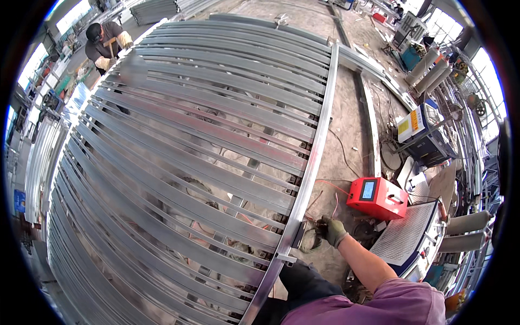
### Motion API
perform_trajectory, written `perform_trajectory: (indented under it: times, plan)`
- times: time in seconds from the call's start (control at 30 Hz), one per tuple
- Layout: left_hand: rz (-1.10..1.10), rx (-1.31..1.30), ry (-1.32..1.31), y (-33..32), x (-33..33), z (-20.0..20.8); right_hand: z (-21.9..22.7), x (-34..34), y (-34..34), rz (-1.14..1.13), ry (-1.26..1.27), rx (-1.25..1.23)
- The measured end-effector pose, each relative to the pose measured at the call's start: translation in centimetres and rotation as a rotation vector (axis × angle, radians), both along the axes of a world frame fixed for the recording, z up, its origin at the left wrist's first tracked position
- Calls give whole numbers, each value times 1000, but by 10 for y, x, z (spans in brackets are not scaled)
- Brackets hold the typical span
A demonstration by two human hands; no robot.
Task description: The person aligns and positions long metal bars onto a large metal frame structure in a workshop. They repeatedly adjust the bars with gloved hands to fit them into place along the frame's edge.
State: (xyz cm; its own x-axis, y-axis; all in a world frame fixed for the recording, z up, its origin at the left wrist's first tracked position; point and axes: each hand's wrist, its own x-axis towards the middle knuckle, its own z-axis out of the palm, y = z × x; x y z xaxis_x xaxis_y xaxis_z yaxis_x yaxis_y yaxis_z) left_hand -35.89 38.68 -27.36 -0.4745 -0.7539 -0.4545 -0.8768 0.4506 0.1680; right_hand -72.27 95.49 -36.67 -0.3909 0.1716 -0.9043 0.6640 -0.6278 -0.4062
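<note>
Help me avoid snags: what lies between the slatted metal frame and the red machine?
The head view shows a strip of floor between the slatted metal frame and the red machine, with thin cables, red and dark, on it.

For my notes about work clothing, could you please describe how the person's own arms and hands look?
The right hand wears a drab grey-green glove that looks darker at the fingers. The forearm is bare between the glove and a short purple sleeve. The left arm and hand are not in view.
</note>
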Motion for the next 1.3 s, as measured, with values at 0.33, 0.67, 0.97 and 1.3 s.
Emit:
perform_trajectory:
  times: [0.33, 0.67, 0.97, 1.3]
  plan:
    - [916, 465, 106, 36, -62, -30, 9, -67, 12, -25, 37, -105]
    - [1170, 533, 138, 39, -46, -41, 8, -85, -11, 0, -8, 112]
    - [1227, 522, 216, 46, -44, -34, 23, -96, -18, 9, 12, 167]
    - [1209, 572, 158, 40, -31, -41, 15, -100, -10, 39, 22, 216]
